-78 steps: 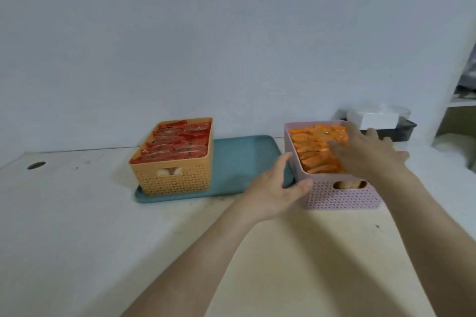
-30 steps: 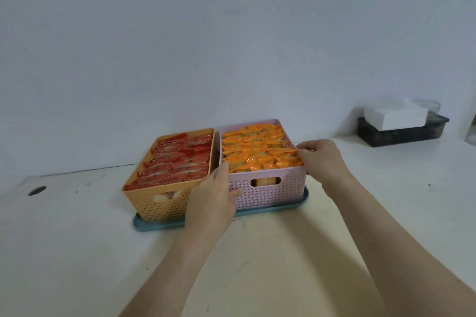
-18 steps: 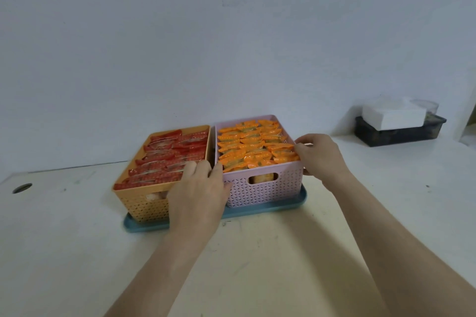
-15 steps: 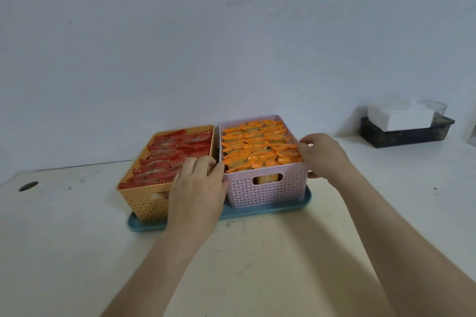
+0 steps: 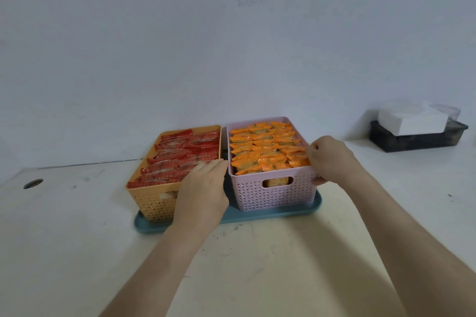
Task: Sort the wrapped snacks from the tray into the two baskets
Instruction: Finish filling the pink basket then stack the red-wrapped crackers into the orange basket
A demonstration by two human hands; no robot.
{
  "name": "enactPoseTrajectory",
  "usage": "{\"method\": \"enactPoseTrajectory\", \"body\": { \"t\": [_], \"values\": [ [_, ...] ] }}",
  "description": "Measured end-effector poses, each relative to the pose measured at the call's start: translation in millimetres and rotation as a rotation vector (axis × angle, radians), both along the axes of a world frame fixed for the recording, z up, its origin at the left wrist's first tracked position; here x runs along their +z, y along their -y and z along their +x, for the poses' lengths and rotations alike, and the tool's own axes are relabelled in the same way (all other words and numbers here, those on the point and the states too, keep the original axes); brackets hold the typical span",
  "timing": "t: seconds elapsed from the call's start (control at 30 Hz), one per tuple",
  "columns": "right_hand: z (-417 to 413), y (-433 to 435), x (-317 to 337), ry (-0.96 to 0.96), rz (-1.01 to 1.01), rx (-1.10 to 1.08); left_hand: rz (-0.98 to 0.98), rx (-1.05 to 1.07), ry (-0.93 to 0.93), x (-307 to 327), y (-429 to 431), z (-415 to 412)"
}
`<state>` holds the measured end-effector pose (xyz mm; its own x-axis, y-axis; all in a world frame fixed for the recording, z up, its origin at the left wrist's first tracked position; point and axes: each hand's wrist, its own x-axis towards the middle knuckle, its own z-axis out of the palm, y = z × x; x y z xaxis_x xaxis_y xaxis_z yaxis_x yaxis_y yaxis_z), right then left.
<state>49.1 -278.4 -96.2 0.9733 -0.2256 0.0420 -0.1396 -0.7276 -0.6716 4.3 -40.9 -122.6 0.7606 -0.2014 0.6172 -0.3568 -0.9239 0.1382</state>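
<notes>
The pink plastic basket with the little holes [image 5: 275, 192] used to sit off to the right on the white table [image 5: 77, 252]. Now it stands on the flat blue-green tray [image 5: 260, 215], close beside the orange plastic basket with the little holes [image 5: 152, 201]. Only a thin dark gap is between the two baskets.

The pink basket is packed full of orange wrapped snacks [image 5: 265, 148]. The orange basket is packed full of red wrapped snacks [image 5: 177, 159]. No loose snacks show on the bare parts of the tray, so I think the sorting is done and the person is just tidying up.

The right hand [image 5: 332, 159] holds the right front corner of the pink basket. Its fingers are curled over the rim and the thumb presses the outside wall, so it is clamped on the basket. The left hand [image 5: 203, 193] has slid over from the pink basket to the near right corner of the orange one. It lies flat there, fingers close together and a bit blurry, reaching over the red snacks. I cannot tell if it is gripping the rim or only resting on it.

Far off to the right, a white block [image 5: 412, 119] sits on a black box [image 5: 417, 137] by the wall.

I would guess the hands only need to nudge the baskets straight and let go.
</notes>
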Motion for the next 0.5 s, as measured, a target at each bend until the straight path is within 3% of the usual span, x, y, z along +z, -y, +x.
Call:
{"method": "enactPoseTrajectory", "body": {
  "t": [0.13, 0.33, 0.4, 0.5],
  "values": [
    [1.1, -3.2, -2.0, 0.031, -0.063, -0.025, 0.002, 0.010, -0.020, 0.6, -1.7, 1.4],
    [-0.8, -6.5, 0.3, 0.018, -0.110, -0.010, -0.041, -0.046, -0.193, 31.9, -7.8, -8.4],
    [-0.8, -0.2, 5.4, -0.049, -0.056, 0.023, -0.219, -0.056, -0.180, 54.1, -4.8, -19.5],
    [-1.3, 20.9, 21.5, -0.124, 0.155, 0.094, -0.704, -0.208, -0.021, 94.9, -7.4, -43.1]
  ]
}}
